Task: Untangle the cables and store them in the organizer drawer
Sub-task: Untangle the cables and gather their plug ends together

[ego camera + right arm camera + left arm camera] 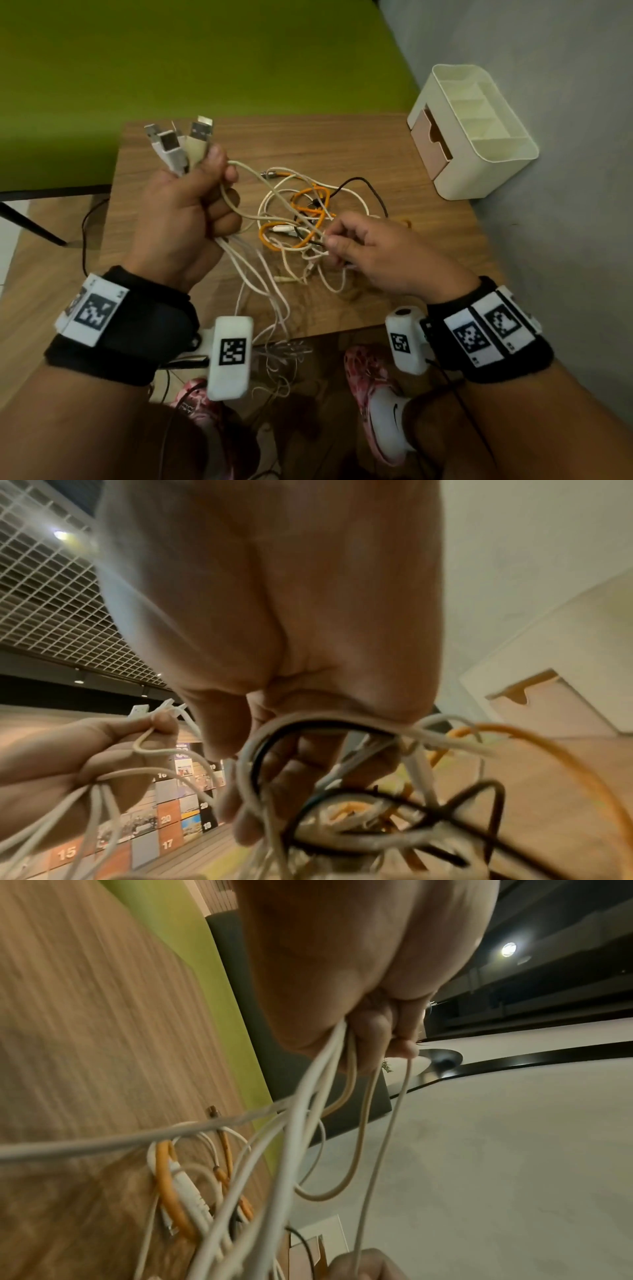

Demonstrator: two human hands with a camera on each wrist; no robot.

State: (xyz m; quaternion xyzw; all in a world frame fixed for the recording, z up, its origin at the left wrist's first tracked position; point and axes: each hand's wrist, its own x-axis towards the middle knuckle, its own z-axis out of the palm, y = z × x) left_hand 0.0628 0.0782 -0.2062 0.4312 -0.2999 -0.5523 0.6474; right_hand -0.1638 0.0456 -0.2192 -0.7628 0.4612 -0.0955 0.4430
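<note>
A person's left hand point(185, 209) is raised above a small wooden table point(428, 219), its fingers curled tight around a bunch of white cables point(253, 270) whose USB plugs point(181, 142) stick up out of the fist. The cords trail down from the bottom of the fist, some hanging past the table's near edge, others running across to a tangle of cables point(301, 219) lying at the middle of the tabletop. That knot mixes white cords with an orange cable point(308, 198) and a thin black cable point(363, 185).

The right hand point(380, 253) reaches into the near right side of the tangle, thumb and fingertips pinching a white strand; the right wrist view shows white and black loops passing around its bent fingers point(274, 785).

The cream organizer point(479, 137) stands at the table's far right corner beside a grey wall point(548, 51), its top compartments open to view. Its pale pink drawer point(430, 144) faces the tangle and appears to be pushed in. Both wrists wear black bands point(137, 329) carrying printed markers and white camera housings.
</note>
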